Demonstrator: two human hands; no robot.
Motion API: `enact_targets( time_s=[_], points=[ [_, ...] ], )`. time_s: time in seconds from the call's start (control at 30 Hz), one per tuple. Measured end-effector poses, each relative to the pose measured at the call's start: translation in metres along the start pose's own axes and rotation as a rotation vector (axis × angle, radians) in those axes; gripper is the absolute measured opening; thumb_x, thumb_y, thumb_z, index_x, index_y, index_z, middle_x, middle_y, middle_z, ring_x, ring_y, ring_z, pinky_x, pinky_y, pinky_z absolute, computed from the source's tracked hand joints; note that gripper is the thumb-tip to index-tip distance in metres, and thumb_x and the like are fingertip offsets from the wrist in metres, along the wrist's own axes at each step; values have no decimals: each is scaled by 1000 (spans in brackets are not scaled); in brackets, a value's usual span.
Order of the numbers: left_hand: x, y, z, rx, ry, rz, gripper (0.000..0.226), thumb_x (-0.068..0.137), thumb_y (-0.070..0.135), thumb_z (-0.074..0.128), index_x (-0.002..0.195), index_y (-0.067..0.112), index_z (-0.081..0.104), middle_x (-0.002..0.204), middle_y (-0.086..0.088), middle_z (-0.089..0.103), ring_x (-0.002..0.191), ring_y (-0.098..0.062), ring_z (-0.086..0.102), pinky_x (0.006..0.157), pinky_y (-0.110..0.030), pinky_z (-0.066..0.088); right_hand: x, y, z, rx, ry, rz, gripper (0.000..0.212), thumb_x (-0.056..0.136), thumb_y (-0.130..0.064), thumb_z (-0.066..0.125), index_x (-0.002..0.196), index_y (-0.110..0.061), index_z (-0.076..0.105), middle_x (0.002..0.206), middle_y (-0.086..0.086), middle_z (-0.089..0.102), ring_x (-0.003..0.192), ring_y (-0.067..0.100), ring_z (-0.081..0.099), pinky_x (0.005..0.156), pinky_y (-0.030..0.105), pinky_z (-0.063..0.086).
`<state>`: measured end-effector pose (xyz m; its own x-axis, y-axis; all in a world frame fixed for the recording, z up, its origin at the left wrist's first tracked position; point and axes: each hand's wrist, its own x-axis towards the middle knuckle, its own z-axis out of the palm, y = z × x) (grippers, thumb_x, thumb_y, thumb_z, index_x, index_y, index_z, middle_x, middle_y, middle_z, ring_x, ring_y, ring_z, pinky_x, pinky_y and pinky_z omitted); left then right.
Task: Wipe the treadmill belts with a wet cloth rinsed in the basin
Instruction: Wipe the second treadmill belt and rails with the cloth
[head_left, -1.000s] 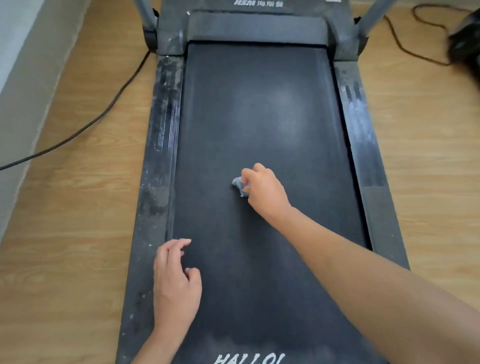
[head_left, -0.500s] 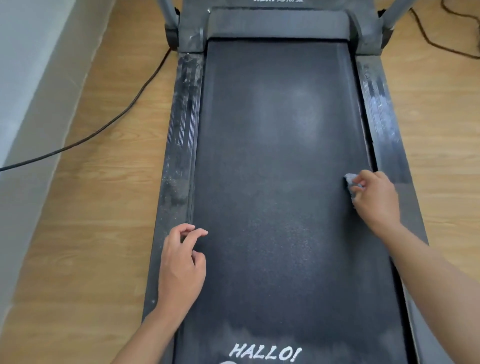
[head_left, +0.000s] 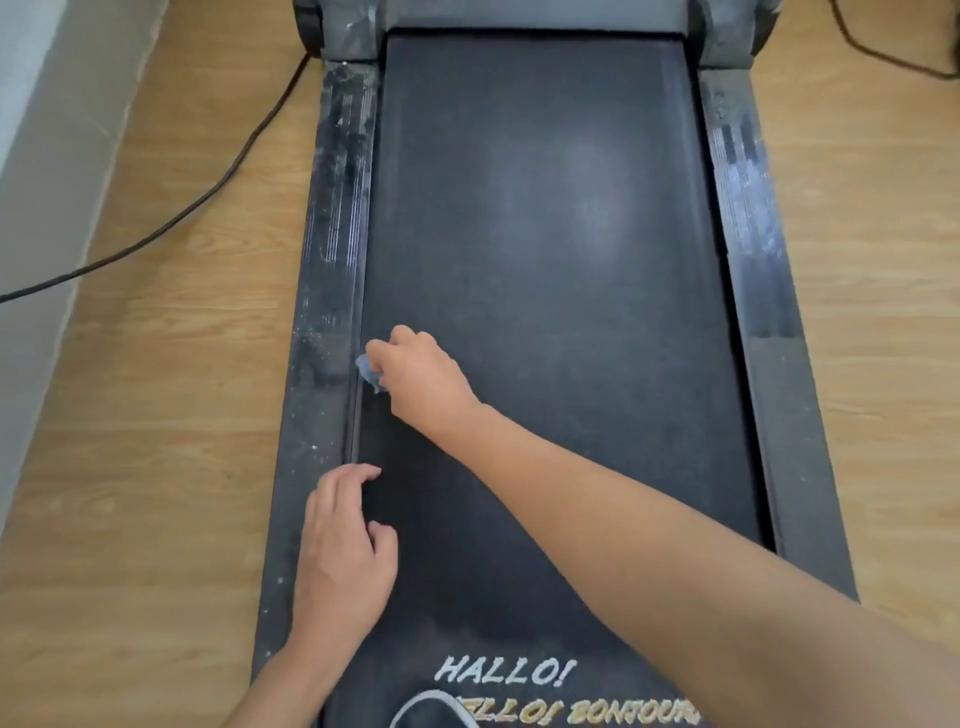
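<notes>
wooden floor (head_left: 156, 467) flanks the treadmill belt (head_left: 545, 260). my right hand (head_left: 421, 374) is curled round the cloth (head_left: 368, 370) at the belt's left edge; my left hand (head_left: 343, 556) rests loose-fingered, holding nothing. i'd press flat, overlap strokes, and reach the seam by the side rail (head_left: 332, 260).

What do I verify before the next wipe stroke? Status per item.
1. Cloth held: right hand grips the cloth, most of it hidden under the fingers. Ok.
2. Cloth on target: it sits on the belt at its left edge, beside the left side rail. Ok.
3. Left hand out of the path: it rests at the rail and belt edge, nearer the camera than the cloth. Probably ok for a stroke to the right.
4. Cable off the belt: it lies on the floor to the left. Ok.
5. Cloth wet enough: cannot tell.
6. Basin in reach: not in view, cannot tell.
</notes>
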<state>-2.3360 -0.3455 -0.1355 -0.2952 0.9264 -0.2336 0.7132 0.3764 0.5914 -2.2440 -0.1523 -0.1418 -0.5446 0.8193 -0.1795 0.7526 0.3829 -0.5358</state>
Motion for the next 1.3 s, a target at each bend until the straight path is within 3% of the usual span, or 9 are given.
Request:
enact_targets(
  time_s=[0.13, 0.4, 0.53, 0.63, 0.83, 0.97, 1.13, 1.23, 1.3],
  points=[
    [3, 2, 10, 63, -60, 103, 56, 84, -10, 60, 132, 18, 54, 133, 9, 48, 124, -16, 47, 106, -35, 42, -56, 83, -35, -72, 82, 68, 22, 89, 1, 57, 94, -19, 50, 104, 3, 47, 90, 28, 44, 59, 44, 51],
    [45, 42, 26, 103, -119, 333, 53, 82, -7, 60, 129, 16, 55, 133, 7, 48, 115, -17, 50, 103, -33, 43, -193, 247, -111, -247, 264, 461, 20, 94, -3, 55, 90, -22, 50, 93, 1, 46, 90, 33, 49, 64, 43, 50],
    [56, 41, 20, 135, -108, 373, 51, 84, -6, 60, 129, 17, 54, 134, 7, 49, 112, -16, 51, 97, -34, 47, -197, 237, -102, -209, 337, 521, 16, 95, -1, 55, 92, -16, 57, 93, 3, 48, 88, 34, 50, 66, 39, 44],
    [62, 29, 9, 161, -87, 366, 51, 84, -6, 60, 129, 16, 54, 134, 6, 50, 112, -17, 52, 95, -37, 50, -173, 198, -78, -115, 332, 424, 13, 94, -2, 58, 92, -14, 62, 92, 2, 51, 84, 34, 53, 66, 33, 35],
    [60, 6, -15, 194, 21, 278, 55, 77, -9, 60, 127, 13, 56, 130, 0, 53, 113, -26, 54, 98, -44, 48, -61, 33, 16, 98, 144, 88, 21, 86, 2, 64, 98, -15, 65, 99, 5, 56, 85, 26, 42, 65, 43, 49],
    [46, -17, -30, 144, 88, 211, 55, 77, -12, 59, 126, 11, 56, 129, -2, 53, 120, -25, 51, 105, -35, 41, -10, -32, 32, 138, 16, 36, 14, 89, 0, 63, 96, -12, 61, 98, 7, 52, 90, 28, 47, 65, 39, 45],
    [17, -30, -29, 112, 66, 158, 50, 80, -15, 58, 122, 12, 59, 126, 0, 53, 123, -22, 49, 108, -28, 33, -51, 17, 18, 54, -1, -19, 26, 88, 5, 58, 92, -19, 49, 103, 3, 45, 90, 25, 40, 55, 36, 36],
    [14, -25, -18, 124, -1, 204, 44, 81, -10, 57, 118, 15, 60, 123, 4, 52, 116, -22, 51, 102, -28, 36, -91, 81, -8, -14, 77, 50, 38, 86, 5, 56, 86, -28, 36, 100, -3, 42, 85, 24, 38, 54, 42, 46],
    [16, -16, -11, 158, -72, 238, 45, 81, -11, 60, 116, 16, 61, 123, 8, 51, 112, -21, 52, 98, -31, 39, -126, 130, -29, -92, 136, 132, 32, 87, 5, 56, 88, -24, 42, 101, -3, 45, 83, 25, 39, 50, 37, 41]
  ],
)
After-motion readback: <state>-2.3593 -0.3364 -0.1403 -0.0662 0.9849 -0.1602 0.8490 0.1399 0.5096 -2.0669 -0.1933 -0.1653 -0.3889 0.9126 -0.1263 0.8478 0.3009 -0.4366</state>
